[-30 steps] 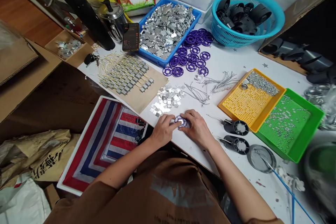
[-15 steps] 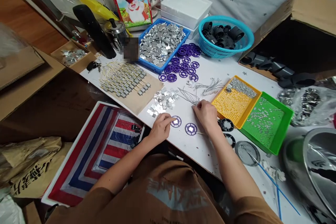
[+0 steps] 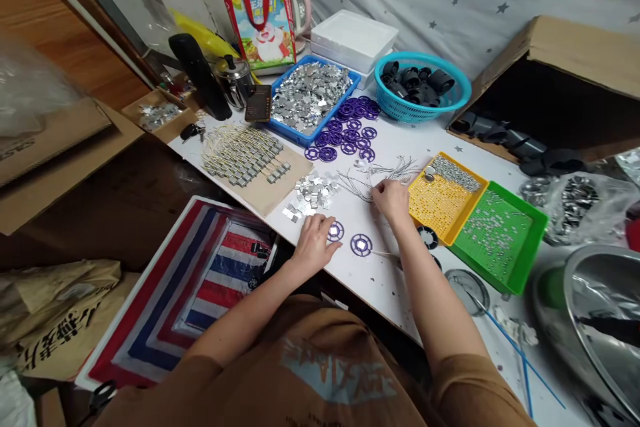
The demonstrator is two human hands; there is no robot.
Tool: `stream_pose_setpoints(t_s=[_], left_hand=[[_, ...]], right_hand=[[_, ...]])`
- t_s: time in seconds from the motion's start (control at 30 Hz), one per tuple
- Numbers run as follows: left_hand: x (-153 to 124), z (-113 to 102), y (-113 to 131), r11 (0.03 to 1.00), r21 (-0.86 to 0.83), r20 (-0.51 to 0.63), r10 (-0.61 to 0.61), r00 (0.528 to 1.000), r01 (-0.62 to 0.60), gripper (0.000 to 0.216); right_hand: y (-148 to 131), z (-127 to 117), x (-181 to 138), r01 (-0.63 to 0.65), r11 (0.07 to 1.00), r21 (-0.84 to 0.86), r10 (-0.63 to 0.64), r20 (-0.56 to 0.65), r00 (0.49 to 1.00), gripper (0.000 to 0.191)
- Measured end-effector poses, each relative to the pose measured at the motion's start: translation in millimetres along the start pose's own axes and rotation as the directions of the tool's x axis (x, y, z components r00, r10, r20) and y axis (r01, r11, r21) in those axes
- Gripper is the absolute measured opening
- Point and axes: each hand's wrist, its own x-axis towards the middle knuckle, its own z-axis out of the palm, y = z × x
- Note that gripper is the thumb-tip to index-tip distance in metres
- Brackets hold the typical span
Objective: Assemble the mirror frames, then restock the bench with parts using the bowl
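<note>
My left hand (image 3: 315, 244) rests at the table edge, thumb and forefinger apart on either side of a purple spoked ring (image 3: 341, 231) with a small silver square at its centre. A second purple ring (image 3: 361, 245) with a like square lies flat to its right. My right hand (image 3: 393, 201) pinches at the near ends of a loose bunch of thin pale wires (image 3: 354, 181); its fingertips are partly hidden. A pile of small silver squares (image 3: 316, 191) lies beyond my left hand. More purple rings (image 3: 349, 133) are heaped farther back.
Wired metal pieces (image 3: 245, 159) lie on cardboard at left. Behind stand a blue tray (image 3: 309, 140) of metal parts and a turquoise basket (image 3: 415, 110). To the right are a yellow tray (image 3: 449, 237), a green tray (image 3: 517, 273), a round dish (image 3: 467, 290) and a steel bowl (image 3: 567, 293).
My left thumb and forefinger have spread apart around the purple ring. My right hand stays at the wires, its fingers slightly shifted. The camera view has tilted up a little.
</note>
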Motion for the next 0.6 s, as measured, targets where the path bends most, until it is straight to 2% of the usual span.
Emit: stream_pose_setpoints(t_s=[0.07,0.13,0.23,0.3,0.37,0.47,0.53,0.6], left_hand=[[-2,1,-3,1.000,0.023,0.007,-0.020,1.000,0.019,0.052],[-1,3,-7,0.999,0.031,0.006,-0.026,1.000,0.025,0.050],[3,3,-11,1.000,-0.015,0.006,-0.023,1.000,0.023,0.047],[4,1,-12,0.996,-0.089,0.004,-0.022,1.000,0.022,0.046],[3,-2,-11,0.987,-0.159,-0.013,-0.014,1.000,0.012,0.046],[-1,-8,-4,0.983,-0.185,-0.023,0.005,1.000,-0.010,0.047],[-4,-11,2,0.984,-0.176,-0.016,0.018,1.000,-0.021,0.048],[-6,-12,7,0.984,-0.172,-0.012,0.036,0.999,-0.037,0.049]], right_hand=[[2,-8,-5,0.024,0.999,0.040,-0.025,0.001,1.000,0.014],[8,-19,-19,0.067,0.983,0.170,-0.072,0.026,0.997,0.016],[18,-34,-51,0.101,0.874,0.475,-0.193,0.148,0.970,0.023],[22,-40,-78,0.114,0.823,0.556,-0.278,0.220,0.935,0.025],[25,-41,-106,0.195,0.844,0.499,-0.325,0.188,0.927,0.020],[25,-37,-141,0.379,0.866,0.325,-0.395,-0.017,0.918,0.013],[25,-33,-156,0.486,0.840,0.241,-0.472,-0.118,0.874,0.012],[25,-32,-164,0.565,0.808,0.168,-0.544,-0.158,0.824,0.012]])
